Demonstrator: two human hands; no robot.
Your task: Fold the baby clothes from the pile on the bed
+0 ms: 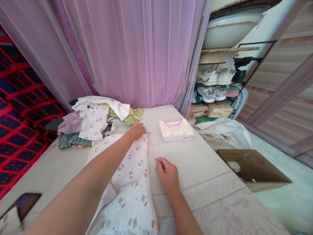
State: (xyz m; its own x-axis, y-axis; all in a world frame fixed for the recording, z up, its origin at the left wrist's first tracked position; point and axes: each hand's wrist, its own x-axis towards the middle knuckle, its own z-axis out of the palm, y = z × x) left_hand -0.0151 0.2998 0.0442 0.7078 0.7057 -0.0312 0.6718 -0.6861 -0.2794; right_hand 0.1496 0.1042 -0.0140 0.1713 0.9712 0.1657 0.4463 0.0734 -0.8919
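A white garment (132, 173) with a small pink and grey cartoon print lies lengthwise on the bed, part of it folded over on the left. My left hand (137, 130) rests on its far end, fingers lying over the cloth near the top right corner. To the right of the garment, my right hand (168, 173) is curled above the sheet, with nothing visible in its fingers. Beyond that hand sits a folded cream top (176, 130) with a lilac neckline. My left forearm hides part of the printed garment.
A heap of clothes (94, 120) lies at the back left. A phone (23, 204) is at the near left. Purple curtains (137, 52) hang behind the bed. On the floor at right stand an open cardboard box (256, 164) and a shoe rack (254, 52).
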